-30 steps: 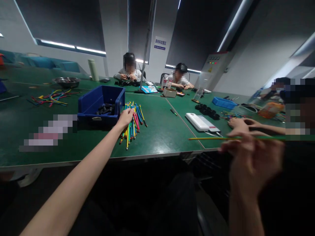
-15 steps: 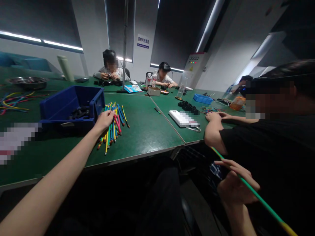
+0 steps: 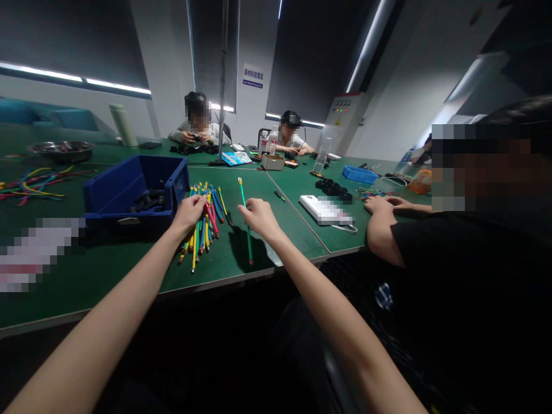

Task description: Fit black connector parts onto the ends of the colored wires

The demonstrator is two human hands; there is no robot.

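My left hand rests at the left side of a pile of short coloured cables, its fingers closed at the upper end of a red cable. Between the fingers of my right hand is a green cable, held nearly upright over the table to the right of the pile. A metal ring terminal shows at its upper end, and the lower end is reddish-brown. The fingertips of my left hand are partly hidden among the cables.
Left of the pile stands a blue bin with black parts inside. A white power bank and black parts lie to the right. A co-worker in a dark sleeve sits close at my right; two more people sit across the green table.
My right hand has come from the lower right, beside the co-worker, to over the table with the green cable. My left hand stays at the pile.
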